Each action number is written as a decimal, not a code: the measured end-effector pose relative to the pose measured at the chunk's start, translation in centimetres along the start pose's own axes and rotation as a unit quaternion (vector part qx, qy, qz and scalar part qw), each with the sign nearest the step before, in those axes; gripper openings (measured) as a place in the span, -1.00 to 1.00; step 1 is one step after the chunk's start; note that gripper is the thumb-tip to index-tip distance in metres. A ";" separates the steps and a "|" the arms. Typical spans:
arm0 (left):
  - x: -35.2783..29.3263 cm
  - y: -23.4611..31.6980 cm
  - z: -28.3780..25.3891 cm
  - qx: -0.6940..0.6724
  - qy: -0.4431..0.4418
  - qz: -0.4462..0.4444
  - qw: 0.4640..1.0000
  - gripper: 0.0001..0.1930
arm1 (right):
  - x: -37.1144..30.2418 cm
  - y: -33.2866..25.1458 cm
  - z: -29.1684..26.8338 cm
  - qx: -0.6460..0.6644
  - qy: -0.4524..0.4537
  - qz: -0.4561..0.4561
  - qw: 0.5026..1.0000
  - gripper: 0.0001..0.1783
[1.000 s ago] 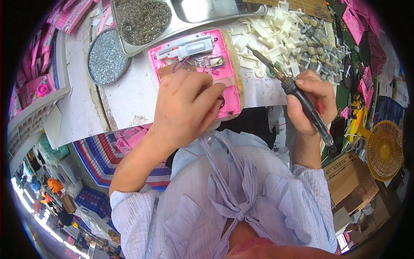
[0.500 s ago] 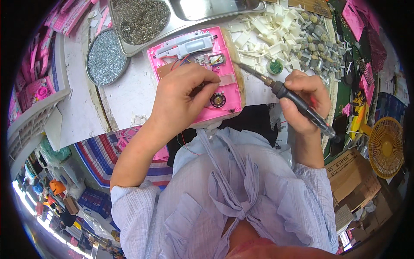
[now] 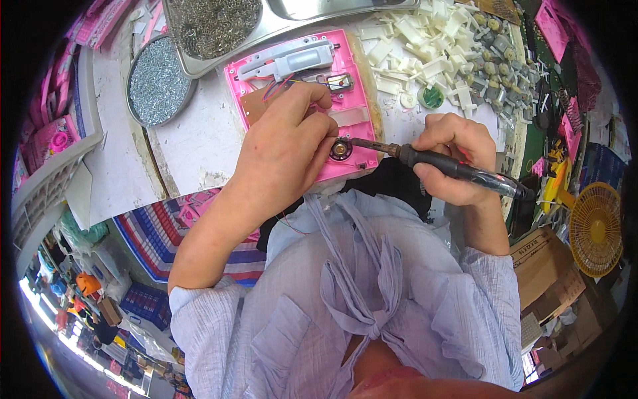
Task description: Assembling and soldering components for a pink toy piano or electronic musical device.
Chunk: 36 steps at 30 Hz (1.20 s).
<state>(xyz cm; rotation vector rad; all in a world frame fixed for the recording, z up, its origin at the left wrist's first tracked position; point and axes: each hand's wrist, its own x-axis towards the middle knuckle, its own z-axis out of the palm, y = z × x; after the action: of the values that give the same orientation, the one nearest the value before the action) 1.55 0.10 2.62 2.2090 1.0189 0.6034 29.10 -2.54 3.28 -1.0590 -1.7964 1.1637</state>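
My right hand (image 3: 458, 158) is wrapped round the black handle of a soldering iron (image 3: 458, 169). The iron's tip meets the edge of a small round speaker (image 3: 341, 149), as far as I can tell. That speaker sits in an open pink plastic casing (image 3: 345, 56), which also holds a grey plastic mechanism (image 3: 292, 61), a small motor (image 3: 339, 82), a brown circuit board (image 3: 256, 105) and thin wires. My left hand (image 3: 289, 143) lies over the casing, its fingers pinched close beside the speaker. Whatever they hold is hidden.
Behind the casing stands a metal tray (image 3: 272, 26) of small metal parts. To its left is a round dish (image 3: 159, 83) of screws. White plastic parts (image 3: 425, 46) and grey motors (image 3: 498, 60) are heaped at the right, near a small green pot (image 3: 430, 98).
My right hand has brought the soldering iron left and down, its tip now at the speaker. The left hand has shifted slightly, still pinched over the casing.
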 end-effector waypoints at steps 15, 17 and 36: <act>-0.2 -0.1 0.5 0.016 0.030 0.014 0.999 -0.80 | 0.5 -0.6 0.4 -0.042 -0.008 -0.007 0.999 -0.73; -0.2 -0.1 0.5 0.013 0.025 0.011 1.000 -0.80 | 0.4 -0.6 0.2 -0.044 -0.006 -0.008 0.999 -0.73; -0.2 0.2 0.4 0.030 0.021 0.023 0.999 -0.77 | -0.8 -0.8 -0.4 -0.026 0.015 0.011 0.999 -0.73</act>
<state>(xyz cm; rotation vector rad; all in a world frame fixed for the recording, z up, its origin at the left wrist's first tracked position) 1.76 -0.26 2.45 2.2867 1.0227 0.6492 29.58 -3.32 4.01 -1.1235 -1.8035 1.1142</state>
